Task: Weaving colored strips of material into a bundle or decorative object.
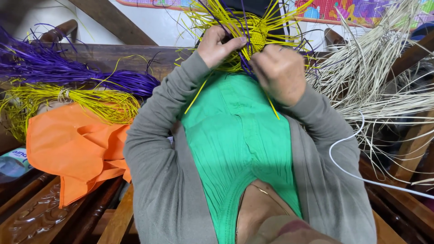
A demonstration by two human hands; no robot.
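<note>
A small woven piece of yellow and purple strands [258, 37] is held up in front of my chest, with loose strand ends fanning out around it. My left hand [218, 45] pinches yellow strands at its left side, thumb pressed on them. My right hand [279, 72] grips the piece from below and right, fingers curled around strands. My grey sleeves and green top fill the middle of the view.
A bundle of purple strands [58, 70] and a bundle of yellow strands [77, 101] lie at the left above an orange cloth bag [74, 144]. Pale natural strands [384, 77] spread at the right. A white cord [357, 174] loops over the carved wooden bench [40, 217].
</note>
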